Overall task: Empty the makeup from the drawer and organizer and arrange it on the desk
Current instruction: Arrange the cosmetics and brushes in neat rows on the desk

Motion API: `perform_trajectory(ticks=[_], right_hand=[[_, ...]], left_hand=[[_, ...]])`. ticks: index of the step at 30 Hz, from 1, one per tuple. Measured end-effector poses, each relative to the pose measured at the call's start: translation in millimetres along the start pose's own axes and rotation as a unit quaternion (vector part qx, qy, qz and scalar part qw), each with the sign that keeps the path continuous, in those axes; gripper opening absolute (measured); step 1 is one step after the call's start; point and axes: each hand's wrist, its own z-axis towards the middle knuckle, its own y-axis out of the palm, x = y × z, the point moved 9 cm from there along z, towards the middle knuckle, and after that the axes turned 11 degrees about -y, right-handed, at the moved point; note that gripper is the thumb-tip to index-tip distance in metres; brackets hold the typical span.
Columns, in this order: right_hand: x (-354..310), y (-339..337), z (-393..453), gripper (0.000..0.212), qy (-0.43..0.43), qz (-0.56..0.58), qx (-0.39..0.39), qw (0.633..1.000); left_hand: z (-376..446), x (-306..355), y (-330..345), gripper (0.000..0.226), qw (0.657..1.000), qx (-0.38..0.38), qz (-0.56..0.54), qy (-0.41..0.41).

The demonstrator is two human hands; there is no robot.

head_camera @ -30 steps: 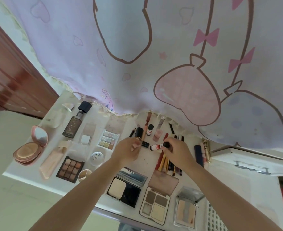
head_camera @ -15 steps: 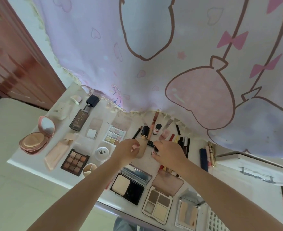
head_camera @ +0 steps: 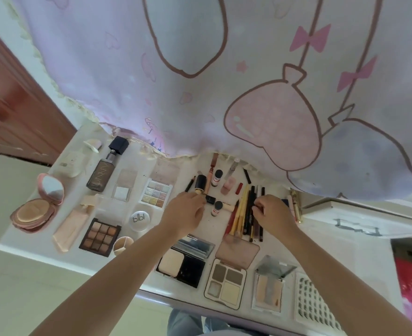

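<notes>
White surface [head_camera: 42,243] crowded with makeup. Black-capped tube [head_camera: 200,184] is gripped by left hand [head_camera: 184,212]; pencils [head_camera: 246,212] are pinched by right hand [head_camera: 274,217].

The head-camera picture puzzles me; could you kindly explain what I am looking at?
There is no machine: a person wears a wide-angle camera on the head, looking down at their own bare arms. Below is a white desk spread with makeup: a round compact, a brown bottle, palettes, and a row of pencils. A pink curtain hangs behind it. The left hand curls round a black-capped tube. The right hand rests curled at the pencils; whether it pinches one, I cannot tell.
</notes>
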Motion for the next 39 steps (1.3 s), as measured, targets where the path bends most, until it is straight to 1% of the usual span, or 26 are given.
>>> perform_trajectory(ticks=[1,2,4,7,8,10,12,16,18,20,23,25,26,27,29,32,33,34,36,37,39], right_hand=[[11.6,0.4,-4.9,0.024,0.026,-0.008,-0.005,1.000],[23.8,1.4,-10.8,0.027,0.053,-0.013,-0.011,0.998],[48.9,1.3,-24.2,0.029,0.106,-0.015,-0.014,0.994],[79.8,-2.5,-41.0,0.026,0.165,-0.012,0.006,0.986],[87.1,-1.8,-44.1,0.028,0.178,-0.018,0.003,0.984],[95.9,8.7,-49.1,0.035,0.195,-0.031,-0.033,0.980],[100.4,18.3,-52.8,0.042,0.215,-0.025,-0.045,0.975],[104.7,20.4,-59.2,0.039,0.241,0.020,-0.004,0.970],[102.4,16.9,-62.0,0.035,0.231,0.065,0.016,0.971],[100.4,5.0,-68.4,0.031,0.212,0.114,0.058,0.969],[96.1,-25.4,-81.6,0.021,0.183,0.184,0.134,0.956],[87.9,-43.2,-91.3,0.010,0.157,0.291,0.166,0.929],[81.5,-51.3,-96.4,0.007,0.148,0.351,0.175,0.908],[76.8,-59.6,-101.0,0.010,0.142,0.388,0.183,0.892],[70.8,-74.3,-107.7,0.017,0.141,0.409,0.190,0.881],[54.7,-86.1,-109.8,0.027,0.117,0.429,0.162,0.881],[48.8,-87.2,-109.6,0.030,0.108,0.446,0.159,0.874],[44.6,-89.7,-110.0,0.031,0.108,0.472,0.165,0.859],[50.0,-98.1,-112.2,0.031,0.134,0.526,0.200,0.816],[60.9,-105.9,-115.3,0.031,0.159,0.547,0.232,0.788],[90.3,-127.4,-124.9,0.031,0.190,0.581,0.303,0.731]], left_hand=[[0.9,13.6,-4.1,0.034,0.999,0.022,0.010,0.030],[1.8,26.4,-4.9,0.034,0.998,0.026,0.032,0.047],[5.1,49.8,0.8,0.036,0.994,0.014,0.081,0.071],[8.5,84.2,9.7,0.034,0.985,0.008,0.128,0.113],[9.1,91.6,13.3,0.033,0.984,0.000,0.135,0.119],[9.2,100.5,26.0,0.031,0.982,-0.025,0.146,0.120],[8.5,107.1,35.8,0.031,0.979,-0.049,0.154,0.122],[8.2,113.0,45.0,0.033,0.977,-0.091,0.154,0.113],[10.0,114.5,47.4,0.034,0.978,-0.103,0.149,0.103],[13.1,118.6,51.9,0.037,0.978,-0.115,0.144,0.095],[12.8,133.9,58.6,0.050,0.978,-0.129,0.136,0.095],[6.6,149.0,62.3,0.054,0.977,-0.142,0.122,0.105],[2.2,155.9,63.3,0.050,0.977,-0.149,0.109,0.105],[-2.3,161.2,62.6,0.044,0.978,-0.153,0.097,0.103],[-12.6,169.0,57.1,0.034,0.978,-0.149,0.099,0.105],[-28.0,181.7,41.4,0.034,0.974,-0.127,0.129,0.136],[-32.6,187.5,34.3,0.035,0.973,-0.119,0.133,0.148],[-36.4,192.8,27.0,0.035,0.972,-0.112,0.133,0.157],[-40.5,198.6,11.4,0.032,0.973,-0.107,0.120,0.163],[-39.3,195.2,2.4,0.028,0.978,-0.099,0.102,0.154],[-30.8,175.8,-17.7,0.022,0.989,-0.064,0.069,0.110]])
